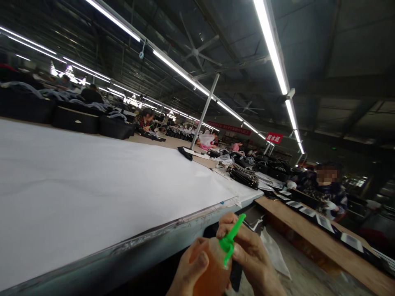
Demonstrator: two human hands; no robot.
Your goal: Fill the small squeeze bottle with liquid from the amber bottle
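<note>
An orange-brown translucent bottle [212, 271] with a green nozzle cap [227, 242] is at the bottom centre, in front of the table edge. My left hand [189, 267] is wrapped round the body of the bottle, its thumb across the near side. The fingers of my right hand [251, 250] close round the green cap, with the thumb and fingertips against its base. The long tip of the nozzle points up and to the right. Part of the bottle's lower end lies outside the view.
White sheeting covers the large table [108, 185] at left. Black bags [75, 119] line its far side. A bundle of dark strips [243, 176] lies by the far corner. At right, a person [327, 189] sits behind a wooden bench [308, 232] bearing pale pieces.
</note>
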